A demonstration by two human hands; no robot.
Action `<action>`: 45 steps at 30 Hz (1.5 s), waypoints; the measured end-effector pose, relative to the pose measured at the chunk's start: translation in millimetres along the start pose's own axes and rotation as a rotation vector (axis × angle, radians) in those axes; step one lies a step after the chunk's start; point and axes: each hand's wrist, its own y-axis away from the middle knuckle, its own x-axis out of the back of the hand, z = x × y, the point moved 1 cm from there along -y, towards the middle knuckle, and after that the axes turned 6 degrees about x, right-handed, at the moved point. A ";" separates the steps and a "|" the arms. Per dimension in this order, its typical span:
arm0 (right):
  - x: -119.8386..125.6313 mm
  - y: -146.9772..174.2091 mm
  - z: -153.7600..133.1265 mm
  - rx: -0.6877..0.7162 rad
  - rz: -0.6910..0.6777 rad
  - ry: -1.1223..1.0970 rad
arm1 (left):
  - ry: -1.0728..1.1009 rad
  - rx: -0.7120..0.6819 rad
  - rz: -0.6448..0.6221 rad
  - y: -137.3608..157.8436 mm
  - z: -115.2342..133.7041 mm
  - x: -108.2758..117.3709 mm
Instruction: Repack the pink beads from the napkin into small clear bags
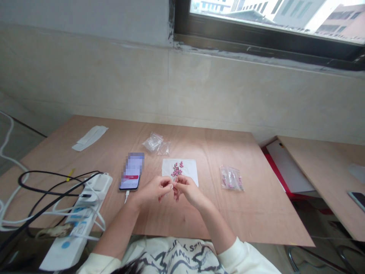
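Observation:
My left hand [160, 187] and my right hand [184, 188] meet at the fingertips over the near edge of a white paper sheet [189, 167]. Both are closed in a pinch. Whatever sits between the fingers is too small to name. Just beyond them, a loose pile of small pink and dark beads [177, 169] lies on the sheet. To the right is a clear zip bag [232, 178] with similar pink pieces in it. Several clear plastic bags [154, 142] lie behind the sheet, toward the left.
A phone [132, 171] on a white cable lies left of my hands. Further left, a white power strip [82, 219] with tangled black and white cables overhangs the table [205, 213]. A folded white paper strip [90, 137] lies at the back left. A second table [325, 160] stands right.

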 end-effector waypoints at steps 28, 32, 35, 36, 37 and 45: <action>-7.7 13.9 0.0 0.088 0.267 0.699 | -0.453 -0.186 0.308 -7.6 -14.7 -1.9; -6.2 8.5 5.1 0.124 0.329 0.744 | -0.443 -0.158 0.261 -8.7 -15.7 -4.3; -9.9 10.0 6.5 0.140 0.288 0.748 | -0.439 -0.196 0.186 -8.6 -18.7 -4.5; -10.9 11.7 6.2 0.138 0.286 0.752 | -0.443 -0.194 0.176 -8.1 -19.9 -3.3; -11.8 13.8 5.6 0.135 0.285 0.756 | -0.449 -0.181 0.180 -7.1 -20.8 -1.4; -12.8 20.7 4.2 0.077 0.263 0.508 | -0.412 -0.274 0.052 13.6 -5.5 8.5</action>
